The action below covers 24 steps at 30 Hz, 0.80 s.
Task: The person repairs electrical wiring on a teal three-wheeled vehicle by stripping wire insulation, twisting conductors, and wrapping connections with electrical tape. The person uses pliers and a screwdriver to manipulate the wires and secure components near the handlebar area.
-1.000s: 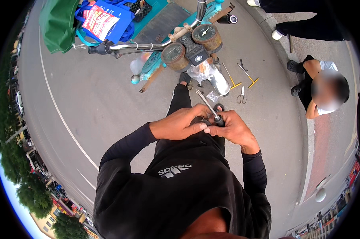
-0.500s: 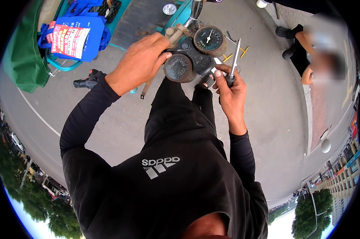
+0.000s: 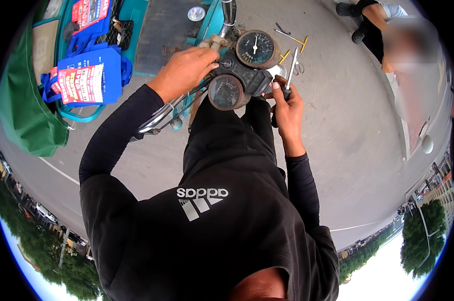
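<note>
In front of me sits a dashboard gauge cluster (image 3: 249, 75) with two round dials, one far (image 3: 255, 48) and one near (image 3: 226, 92). My left hand (image 3: 184, 71) is closed on its left edge, fingertips beside the small round lock between the dials; what lies under the fingers is hidden. My right hand (image 3: 288, 108) grips a screwdriver (image 3: 290, 75) by its dark handle, the shaft pointing up and away, just right of the cluster. A chrome handlebar (image 3: 159, 116) with cables runs beneath my left forearm.
Yellow-handled tools (image 3: 303, 45) lie on the pavement beyond my right hand. Blue bags (image 3: 89, 75) hang on a teal frame at left, near a green cover (image 3: 29, 120). A round lid-like item (image 3: 196, 13) rests at the back. Another person (image 3: 372, 25) is at the far right.
The view has shifted. My left thumb has left the near dial's rim, and the handlebar now shows under my left forearm, closer to the cluster. My right hand still holds the screwdriver.
</note>
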Motion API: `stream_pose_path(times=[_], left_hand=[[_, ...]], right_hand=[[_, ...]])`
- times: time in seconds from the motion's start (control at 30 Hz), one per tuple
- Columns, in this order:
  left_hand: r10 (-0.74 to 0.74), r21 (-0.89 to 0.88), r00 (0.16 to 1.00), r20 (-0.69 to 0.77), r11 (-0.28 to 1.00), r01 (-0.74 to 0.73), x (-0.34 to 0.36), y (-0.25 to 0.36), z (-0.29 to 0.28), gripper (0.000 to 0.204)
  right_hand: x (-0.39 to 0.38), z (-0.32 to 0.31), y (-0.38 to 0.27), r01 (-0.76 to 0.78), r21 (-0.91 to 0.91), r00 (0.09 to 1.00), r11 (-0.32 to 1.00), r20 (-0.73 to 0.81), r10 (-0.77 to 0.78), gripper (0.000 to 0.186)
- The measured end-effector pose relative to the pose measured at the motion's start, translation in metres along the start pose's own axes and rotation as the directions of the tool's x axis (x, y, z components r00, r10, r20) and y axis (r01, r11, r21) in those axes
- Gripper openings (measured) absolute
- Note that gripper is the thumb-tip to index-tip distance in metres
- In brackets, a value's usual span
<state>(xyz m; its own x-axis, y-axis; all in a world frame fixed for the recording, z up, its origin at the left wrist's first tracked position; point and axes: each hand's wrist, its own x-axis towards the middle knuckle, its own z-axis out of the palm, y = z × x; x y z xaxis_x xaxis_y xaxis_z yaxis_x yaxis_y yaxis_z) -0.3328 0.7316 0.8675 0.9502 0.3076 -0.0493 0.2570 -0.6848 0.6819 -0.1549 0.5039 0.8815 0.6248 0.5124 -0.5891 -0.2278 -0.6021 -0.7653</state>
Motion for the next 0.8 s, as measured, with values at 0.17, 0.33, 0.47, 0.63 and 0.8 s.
stream_pose_path(times=[0.17, 0.33, 0.47, 0.63, 0.8], left_hand=[[0.001, -0.010, 0.999, -0.033, 1.000, -0.001, 0.002, -0.005, -0.006, 0.017], [0.031, -0.037, 0.999, -0.026, 0.999, -0.032, -0.001, -0.008, -0.022, 0.018], [0.010, -0.091, 1.000, 0.013, 0.996, -0.009, -0.009, -0.021, -0.023, 0.020], [-0.036, -0.055, 0.999, -0.005, 0.998, 0.036, -0.009, -0.024, -0.012, 0.019], [0.142, 0.124, 0.978, 0.149, 0.979, -0.161, 0.014, -0.027, -0.020, 0.019]], right_hand=[[0.012, 0.015, 0.004, -0.005, 0.007, 1.000, 1.000, 0.015, 0.005, 0.045], [0.007, 0.032, -0.006, -0.015, 0.030, 1.000, 0.999, 0.004, 0.015, 0.044], [0.004, 0.028, -0.013, -0.033, 0.008, 0.999, 0.999, -0.003, 0.033, 0.045], [0.013, 0.027, -0.004, -0.059, 0.038, 0.998, 0.998, 0.015, 0.059, 0.044], [0.014, 0.029, 0.000, -0.085, 0.092, 0.996, 0.992, 0.017, 0.083, 0.045]])
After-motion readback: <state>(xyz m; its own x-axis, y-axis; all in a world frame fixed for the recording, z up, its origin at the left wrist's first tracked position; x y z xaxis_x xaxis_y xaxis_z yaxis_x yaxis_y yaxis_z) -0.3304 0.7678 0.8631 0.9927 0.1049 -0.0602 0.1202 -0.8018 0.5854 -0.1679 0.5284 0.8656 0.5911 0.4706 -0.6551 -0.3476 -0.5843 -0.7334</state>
